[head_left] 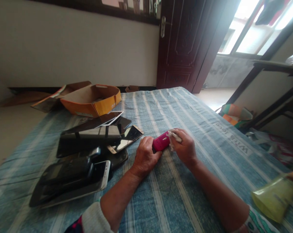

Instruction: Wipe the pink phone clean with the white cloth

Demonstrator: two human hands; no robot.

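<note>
A magenta mobile phone (161, 141) lies on the striped blue cloth, tilted a little to the right. My left hand (146, 153) is closed round its left end, thumb along the near edge. Over the phone's right end, my right hand (184, 145) pinches a crumpled white tissue (174, 137) that touches the phone. What lies beneath the tissue is hidden. Left of my hands is a pile of devices, with a gold-edged smartphone (126, 139) nearest to my left hand.
Dark tablets (88, 140), a black handset (68, 170) and a white-edged phone (104, 174) are heaped at left. Behind them stands an open orange cardboard box (95, 106). A yellowish translucent container (274, 197) is at the right edge. A dark door (185, 42) is beyond the cloth-covered surface.
</note>
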